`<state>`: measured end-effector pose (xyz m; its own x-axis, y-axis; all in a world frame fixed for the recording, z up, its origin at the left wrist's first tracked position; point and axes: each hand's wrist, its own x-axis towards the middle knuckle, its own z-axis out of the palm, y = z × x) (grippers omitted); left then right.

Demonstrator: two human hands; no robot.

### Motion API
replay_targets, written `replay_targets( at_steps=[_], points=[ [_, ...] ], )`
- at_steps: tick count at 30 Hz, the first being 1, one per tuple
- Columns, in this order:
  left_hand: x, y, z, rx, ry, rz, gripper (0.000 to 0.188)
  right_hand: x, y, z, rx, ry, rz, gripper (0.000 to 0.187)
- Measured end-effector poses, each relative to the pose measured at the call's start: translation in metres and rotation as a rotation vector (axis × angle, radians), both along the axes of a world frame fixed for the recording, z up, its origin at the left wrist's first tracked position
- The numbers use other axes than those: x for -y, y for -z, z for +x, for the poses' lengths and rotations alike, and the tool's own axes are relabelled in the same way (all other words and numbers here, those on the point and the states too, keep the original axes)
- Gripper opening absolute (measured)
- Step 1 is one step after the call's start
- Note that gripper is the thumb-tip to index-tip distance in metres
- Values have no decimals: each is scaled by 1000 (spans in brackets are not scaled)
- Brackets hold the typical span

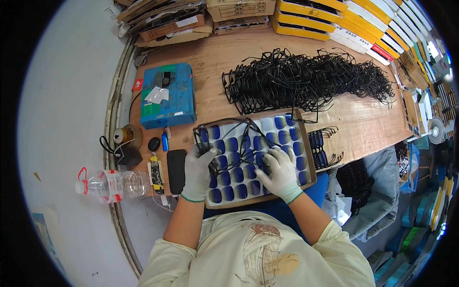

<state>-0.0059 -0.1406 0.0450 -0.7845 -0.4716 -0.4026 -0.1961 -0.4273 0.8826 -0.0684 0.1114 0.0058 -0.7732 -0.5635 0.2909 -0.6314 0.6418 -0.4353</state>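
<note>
My left hand (198,170), in a pale glove, is closed around black eyeglass frames (203,146) whose thin arms reach across a shallow carton (311,155). My right hand (281,174), also gloved, has its thumb and fingers curled at the right side of the frame over the carton's middle; the exact grip is small and partly hidden. Beneath both hands, rows of blue tinted lenses (240,191) lie in the carton's white liner. Just beyond it spreads a large heap of black eyeglass frames (301,81).
Several frames with dark lenses (318,148) stand right of the carton. On the left are a blue box (167,95), a phone (177,171), a lighter (165,141), a yellow cutter (156,174) and a large plastic bottle (114,185). Stacked cartons (306,21) line the table's back.
</note>
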Motion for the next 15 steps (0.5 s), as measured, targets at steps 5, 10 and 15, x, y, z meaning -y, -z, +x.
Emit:
replay_targets(
  at_steps=[5, 10, 15],
  points=[
    [1, -15, 25, -19, -38, -82, 11, 12, 3, 4, 36, 63, 20, 32],
    [0, -27, 63, 2, 53, -185, 12, 27, -6, 5, -26, -26, -87, 24],
    [1, -22, 86, -27, -137, 51, 16, 43, 2, 6, 148, -180, 365, 13]
  ],
)
